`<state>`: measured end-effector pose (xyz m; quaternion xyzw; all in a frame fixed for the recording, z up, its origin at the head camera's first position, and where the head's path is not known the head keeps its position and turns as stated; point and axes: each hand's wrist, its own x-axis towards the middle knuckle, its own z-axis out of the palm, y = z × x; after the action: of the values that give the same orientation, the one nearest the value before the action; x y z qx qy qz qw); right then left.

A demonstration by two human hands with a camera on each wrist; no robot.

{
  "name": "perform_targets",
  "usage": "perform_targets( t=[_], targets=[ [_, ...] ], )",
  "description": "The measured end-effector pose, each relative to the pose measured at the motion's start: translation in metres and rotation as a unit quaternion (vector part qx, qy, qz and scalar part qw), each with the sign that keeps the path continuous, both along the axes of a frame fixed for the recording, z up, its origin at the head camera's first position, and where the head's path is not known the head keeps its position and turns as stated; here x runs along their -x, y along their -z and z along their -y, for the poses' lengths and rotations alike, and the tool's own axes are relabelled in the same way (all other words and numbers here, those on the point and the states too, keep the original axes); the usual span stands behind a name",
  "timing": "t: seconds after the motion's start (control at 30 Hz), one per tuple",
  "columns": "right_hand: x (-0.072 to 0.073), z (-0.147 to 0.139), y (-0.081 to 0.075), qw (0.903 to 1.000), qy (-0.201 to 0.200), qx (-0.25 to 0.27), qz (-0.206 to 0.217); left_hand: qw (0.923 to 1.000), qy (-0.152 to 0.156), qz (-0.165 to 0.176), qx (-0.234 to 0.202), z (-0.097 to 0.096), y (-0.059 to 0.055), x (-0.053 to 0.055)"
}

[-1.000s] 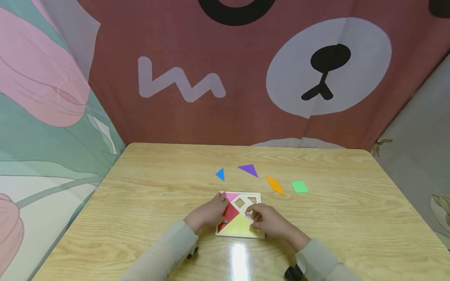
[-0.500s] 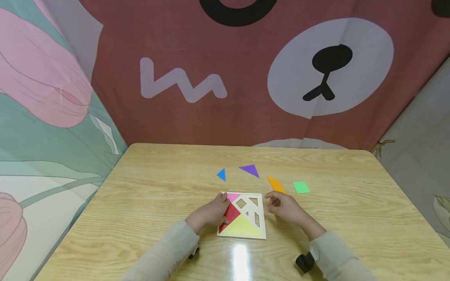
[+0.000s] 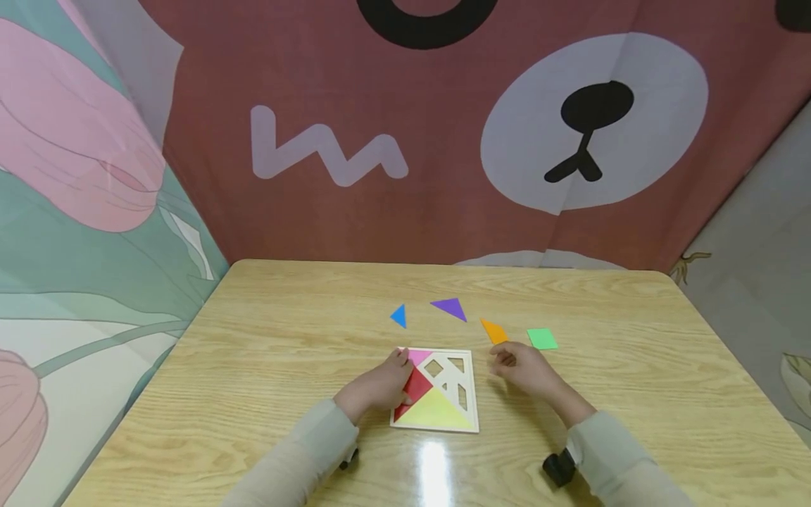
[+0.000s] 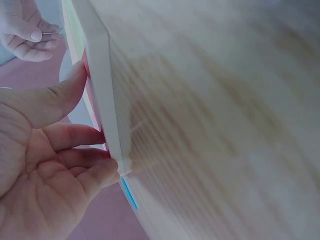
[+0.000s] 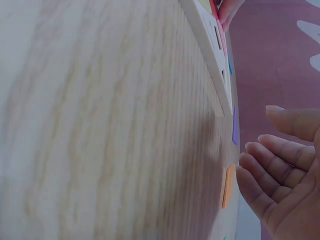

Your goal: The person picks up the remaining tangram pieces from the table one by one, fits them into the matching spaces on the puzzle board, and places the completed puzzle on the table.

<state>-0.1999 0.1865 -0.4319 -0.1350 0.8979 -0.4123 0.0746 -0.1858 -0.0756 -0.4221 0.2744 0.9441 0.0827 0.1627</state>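
Observation:
On a white tangram tray [image 3: 451, 375] my left hand [image 3: 376, 380] rests at the left side, its fingertips and thumb pressing by the red triangle [image 3: 419, 385]. In the left wrist view its little finger touches the tray's edge. A pink triangle [image 3: 418, 356] and a large yellow triangle [image 3: 437, 410] also lie in the tray, whose right part shows bare cut-outs. My right hand [image 3: 527, 367] hovers right of the tray with loosely bent fingers and nothing held. Its fingertips are close to the orange parallelogram [image 3: 493, 329], overlapping its near end in the head view.
Behind the tray lie a blue triangle [image 3: 399, 316] and a purple triangle [image 3: 451, 308]. A green square [image 3: 542, 339] is to the right, beyond the right hand. The wooden table [image 3: 285, 317] meets a printed cloth [image 3: 317, 218] at its far edge.
My right hand has left the tray's right side and moved right and away from me to the orange parallelogram, uncovering the cut-outs. The left hand has stayed on the tray.

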Motion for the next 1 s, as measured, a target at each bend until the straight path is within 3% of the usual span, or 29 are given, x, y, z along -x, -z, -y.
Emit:
perform_targets(
  t=[0.4,0.67,1.0],
  targets=[
    [0.010,-0.007,0.001,0.9992,0.003,-0.015,-0.038,0.9999,-0.007,0.009,-0.001,0.000,-0.001,0.000],
    [0.015,-0.007,-0.001,0.9993,0.016,-0.024,-0.023,1.0000,-0.002,0.006,-0.004,0.000,0.000,0.000],
    [0.018,-0.006,0.001,0.9970,0.015,-0.066,-0.037,1.0000,0.000,0.003,-0.003,0.000,0.001,0.001]
  ],
)
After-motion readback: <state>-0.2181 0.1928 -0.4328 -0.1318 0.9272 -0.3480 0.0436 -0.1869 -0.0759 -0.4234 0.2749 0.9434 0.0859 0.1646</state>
